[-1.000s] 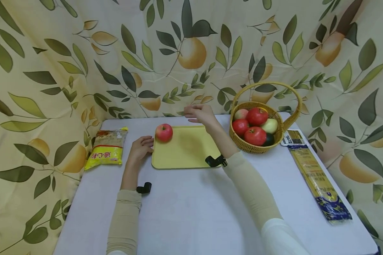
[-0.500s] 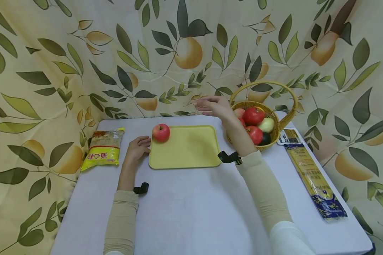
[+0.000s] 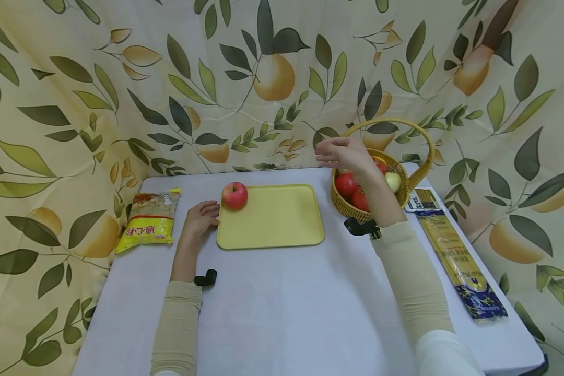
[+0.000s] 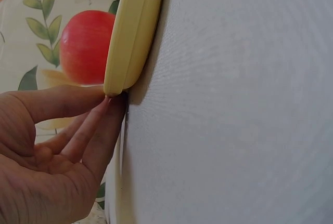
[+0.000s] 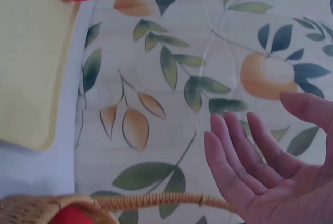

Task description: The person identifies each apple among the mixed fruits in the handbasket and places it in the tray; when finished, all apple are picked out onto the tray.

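Note:
A yellow tray (image 3: 282, 222) lies on the white table, with a red apple (image 3: 235, 196) at its far left corner. At the tray's left edge, my left hand (image 3: 199, 220) pinches the rim; the left wrist view shows the thumb (image 4: 73, 99) and fingertips meeting at the tray's corner. My right hand (image 3: 347, 154) is raised over the left side of a wicker basket (image 3: 350, 210), its fingers spread loosely and holding nothing. Tomatoes (image 3: 345, 186) and a pale round vegetable (image 3: 393, 181) sit in the basket, partly hidden by my right forearm.
A yellow bag of food (image 3: 150, 219) lies left of the tray. Right of the basket is a long pasta packet (image 3: 460, 266), with a small dark-and-white package (image 3: 423, 200) at its far end. The patterned curtain (image 3: 272, 125) hangs behind the table.
My right hand has moved right, from above the tray's far edge to over the basket. The left hand stays at the tray's edge, and the view has shifted slightly.

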A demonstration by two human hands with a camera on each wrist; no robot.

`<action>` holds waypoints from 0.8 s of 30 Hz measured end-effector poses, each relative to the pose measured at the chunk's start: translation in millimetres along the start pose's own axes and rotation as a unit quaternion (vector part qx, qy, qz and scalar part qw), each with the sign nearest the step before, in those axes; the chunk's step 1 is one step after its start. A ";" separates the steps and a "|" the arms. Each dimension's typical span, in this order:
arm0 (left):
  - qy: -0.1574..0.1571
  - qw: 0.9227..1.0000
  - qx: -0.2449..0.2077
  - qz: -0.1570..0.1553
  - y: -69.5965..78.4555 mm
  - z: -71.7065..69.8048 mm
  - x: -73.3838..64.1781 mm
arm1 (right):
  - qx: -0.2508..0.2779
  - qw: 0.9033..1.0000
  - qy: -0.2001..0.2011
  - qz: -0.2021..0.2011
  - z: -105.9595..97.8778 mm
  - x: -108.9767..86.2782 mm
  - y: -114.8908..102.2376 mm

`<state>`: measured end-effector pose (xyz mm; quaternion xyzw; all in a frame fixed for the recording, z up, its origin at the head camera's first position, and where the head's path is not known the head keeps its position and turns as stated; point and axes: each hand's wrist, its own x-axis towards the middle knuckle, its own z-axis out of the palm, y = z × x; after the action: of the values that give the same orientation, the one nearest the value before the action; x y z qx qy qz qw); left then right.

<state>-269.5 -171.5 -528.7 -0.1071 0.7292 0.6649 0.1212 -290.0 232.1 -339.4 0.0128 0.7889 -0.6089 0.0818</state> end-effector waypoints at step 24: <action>0.002 1.000 0.011 0.005 1.2 2.1 -1.9 | -0.109 0.991 0.035 0.064 -91.8 -16.8 50.1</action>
<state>-268.0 -169.3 -527.1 -0.1033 0.7374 0.6570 0.1181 -277.8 334.8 -362.5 0.0751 0.8506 -0.5120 0.0937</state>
